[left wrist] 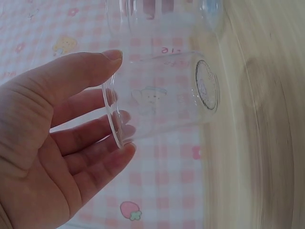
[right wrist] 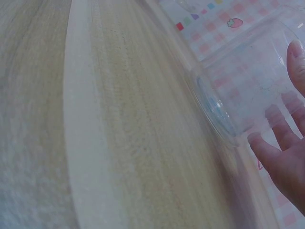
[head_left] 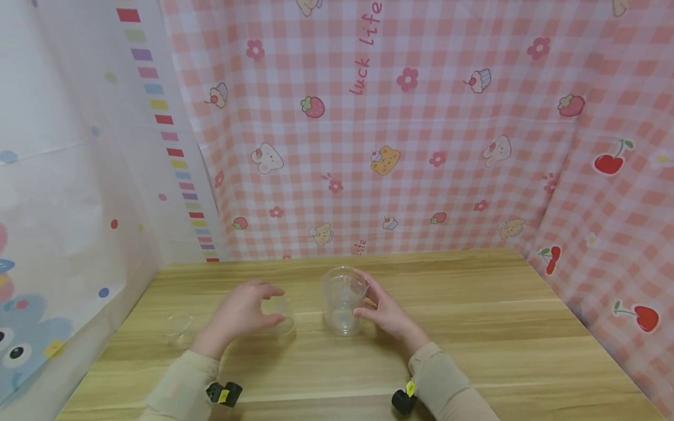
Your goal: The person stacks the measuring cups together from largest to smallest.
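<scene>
My left hand (head_left: pixel 239 313) grips a small clear plastic cup (head_left: pixel 285 323) near its rim. In the left wrist view, thumb and fingers lie around the rim of this cup (left wrist: pixel 162 98), and its round base points toward the wooden tabletop. To the right, my right hand (head_left: pixel 387 311) holds a larger clear plastic cup (head_left: pixel 341 307) from its right side, thumb in front. That large cup (right wrist: pixel 248 81) stands upright, its base close over the wood, with fingertips along its wall in the right wrist view. The two cups are a short gap apart.
Another small clear cup (head_left: pixel 180 325) stands at the left of the wooden table (head_left: pixel 505 327), beside my left forearm. A pink checked cloth (head_left: pixel 337 134) hangs behind the table's back edge. Printed cloths also border the left and right sides. Both wrists carry small black cameras.
</scene>
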A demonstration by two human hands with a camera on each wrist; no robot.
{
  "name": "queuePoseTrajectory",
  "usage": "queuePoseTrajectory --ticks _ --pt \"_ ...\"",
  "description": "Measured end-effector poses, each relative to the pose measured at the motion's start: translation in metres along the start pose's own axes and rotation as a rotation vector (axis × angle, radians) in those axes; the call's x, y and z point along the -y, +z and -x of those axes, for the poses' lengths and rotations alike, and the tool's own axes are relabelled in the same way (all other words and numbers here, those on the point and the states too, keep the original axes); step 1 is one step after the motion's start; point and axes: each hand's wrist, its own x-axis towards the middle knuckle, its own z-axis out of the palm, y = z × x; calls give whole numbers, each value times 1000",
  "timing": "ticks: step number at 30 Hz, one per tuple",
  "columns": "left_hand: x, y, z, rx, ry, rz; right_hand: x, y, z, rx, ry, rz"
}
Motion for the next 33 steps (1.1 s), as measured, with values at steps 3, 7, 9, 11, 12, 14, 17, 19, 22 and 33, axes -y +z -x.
queuePoseTrajectory --ticks 3,7,9,11,12,14,17,19,22,33 --pt "-3 2 -2 -9 15 2 0 0 0 2 -4 -2" --pt "-6 6 -5 -25 26 15 0 0 1 6 -7 -12" --pt "-7 7 -7 -32 31 23 0 0 1 8 -5 -15" --pt "-9 8 -8 -39 40 28 -1 -1 1 7 -2 -17" --pt "-10 9 -9 -42 42 31 -1 -1 1 7 0 -17" --pt "-12 10 -11 -46 51 35 -1 -1 1 6 -1 -18" --pt "-16 11 -13 -49 58 42 0 0 1 6 -3 -20" --pt "-17 12 -14 -49 58 48 0 0 1 7 -6 -17" --pt "-19 13 -16 -47 49 54 0 0 1 7 -7 -14" --pt "-25 13 -19 -73 34 94 0 0 1 4 1 -25"
